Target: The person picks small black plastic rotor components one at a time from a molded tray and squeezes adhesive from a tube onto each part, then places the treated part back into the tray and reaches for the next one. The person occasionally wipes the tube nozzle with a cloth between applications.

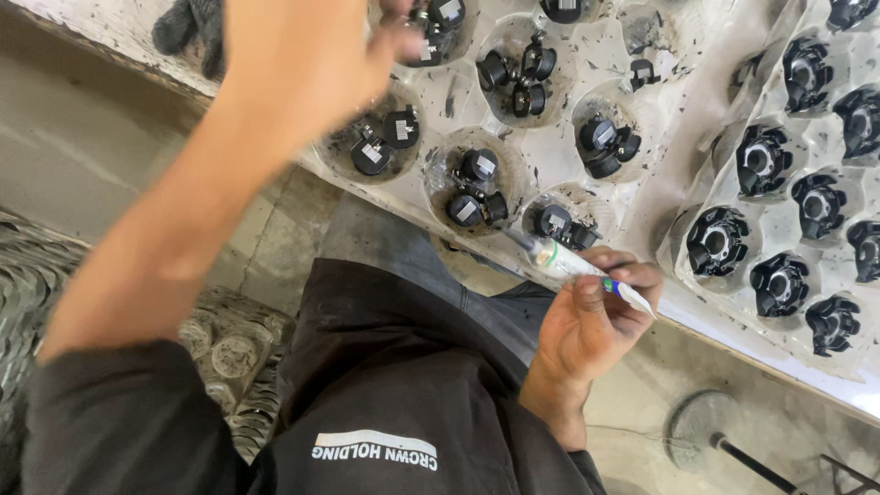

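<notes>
Glue work at the white moulded plastic tray [642, 197]

Right hand [591, 321] pinches a small white glue tube [587, 269], nozzle at the tray's near edge; left hand [316, 50] closes fingers on a small black round part [431, 37] above a far pocket. Next calls for steady nozzle aim.

Dark sleeve pushed up on left arm, bare hands, dark trousers w/ white print

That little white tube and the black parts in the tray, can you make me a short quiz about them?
1. True or false: the right hand holds the white tube.
2. What colour are the small parts in the tray?
3. The left hand is: A) reaching over the tray, B) resting on the lap, C) holding a hammer.

Key: 1 true; 2 black; 3 A.
</notes>
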`<move>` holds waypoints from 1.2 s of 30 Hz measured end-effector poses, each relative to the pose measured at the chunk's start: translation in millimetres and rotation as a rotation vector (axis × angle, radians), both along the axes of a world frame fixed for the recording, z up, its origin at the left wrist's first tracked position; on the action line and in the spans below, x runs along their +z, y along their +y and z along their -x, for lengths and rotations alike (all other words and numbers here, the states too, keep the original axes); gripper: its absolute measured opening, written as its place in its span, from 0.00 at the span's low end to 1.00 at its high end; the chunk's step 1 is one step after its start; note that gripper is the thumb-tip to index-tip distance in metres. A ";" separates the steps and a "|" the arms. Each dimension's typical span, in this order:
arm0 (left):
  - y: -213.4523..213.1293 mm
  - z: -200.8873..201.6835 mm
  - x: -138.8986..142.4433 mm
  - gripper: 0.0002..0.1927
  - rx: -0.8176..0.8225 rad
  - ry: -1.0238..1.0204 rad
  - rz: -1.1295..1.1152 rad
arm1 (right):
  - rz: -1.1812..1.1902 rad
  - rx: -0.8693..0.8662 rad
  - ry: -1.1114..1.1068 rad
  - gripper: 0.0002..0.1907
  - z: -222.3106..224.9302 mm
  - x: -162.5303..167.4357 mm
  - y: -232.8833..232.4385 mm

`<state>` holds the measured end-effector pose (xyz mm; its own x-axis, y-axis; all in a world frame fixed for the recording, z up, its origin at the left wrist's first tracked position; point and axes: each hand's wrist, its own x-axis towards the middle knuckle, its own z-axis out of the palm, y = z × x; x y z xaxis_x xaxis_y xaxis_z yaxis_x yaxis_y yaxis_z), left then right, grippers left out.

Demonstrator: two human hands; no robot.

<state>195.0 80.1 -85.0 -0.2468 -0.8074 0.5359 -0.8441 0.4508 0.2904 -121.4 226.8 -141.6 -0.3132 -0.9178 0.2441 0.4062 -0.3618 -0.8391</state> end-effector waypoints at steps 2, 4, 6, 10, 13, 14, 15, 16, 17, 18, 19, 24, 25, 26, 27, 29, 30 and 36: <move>44.9 -0.5 18.6 0.18 -0.027 0.083 0.040 | 0.040 -0.032 0.045 0.16 0.8 0.2 -1.2; 77.0 6.9 20.7 0.22 0.107 0.095 -0.128 | 0.056 -0.054 0.070 0.17 2.3 -0.5 -2.4; 86.4 9.5 11.9 0.24 0.203 0.105 -0.253 | 0.039 -0.059 0.084 0.19 3.9 -1.3 -3.6; 77.6 12.7 -10.3 0.25 0.258 0.107 -0.323 | 0.106 -0.043 0.073 0.17 4.9 -3.1 -5.0; 67.7 13.1 -14.5 0.22 0.236 0.075 -0.302 | 0.089 -0.029 0.004 0.19 4.7 -3.6 -4.5; 66.6 13.5 -12.8 0.21 0.225 0.060 -0.292 | 0.085 -0.023 -0.024 0.20 4.8 -3.7 -4.0; 68.0 13.5 -9.4 0.21 0.221 0.057 -0.288 | 0.079 -0.019 -0.051 0.21 5.2 -3.5 -3.6; 72.3 13.0 -5.0 0.22 0.218 0.054 -0.285 | 0.093 -0.027 -0.055 0.21 5.9 -3.4 -2.7; 76.9 13.1 -0.2 0.23 0.217 0.052 -0.281 | 0.109 -0.035 -0.060 0.22 6.8 -3.3 -2.2; 83.8 12.5 5.0 0.24 0.175 0.163 -0.295 | 0.119 -0.042 -0.057 0.22 7.9 -2.9 -1.4; 94.3 10.5 10.7 0.26 0.131 0.275 -0.312 | 0.130 -0.049 -0.055 0.22 9.0 -2.5 -0.8; 122.7 13.2 13.3 0.24 -0.287 1.203 -0.467 | 0.122 -0.029 0.003 0.22 11.1 2.4 2.5; 121.4 17.5 7.9 0.24 -0.360 1.283 -0.451 | 0.127 -0.024 0.012 0.22 9.9 3.8 2.7; 119.4 22.2 1.7 0.23 -0.419 1.333 -0.437 | 0.138 -0.026 0.018 0.22 8.0 5.3 3.0; 117.7 26.8 -4.4 0.23 -0.480 1.382 -0.425 | 0.151 -0.035 0.035 0.22 5.8 6.9 2.9; 114.6 40.2 -16.2 0.23 -0.551 1.440 -0.437 | 0.180 -0.061 0.080 0.22 -0.1 10.0 3.4; 114.1 46.7 -20.7 0.24 -0.577 1.481 -0.457 | 0.202 -0.091 0.116 0.22 -3.2 11.3 3.9; 124.7 80.7 -27.6 0.23 -0.538 1.614 -0.628 | 0.390 -0.272 0.393 0.20 -14.4 11.8 11.6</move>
<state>114.3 204.8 -112.7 -0.1240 -0.9780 0.1679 0.5932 0.0626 0.8027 -107.1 238.5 -129.8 -0.3418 -0.6378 0.6902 -0.0560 -0.7193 -0.6924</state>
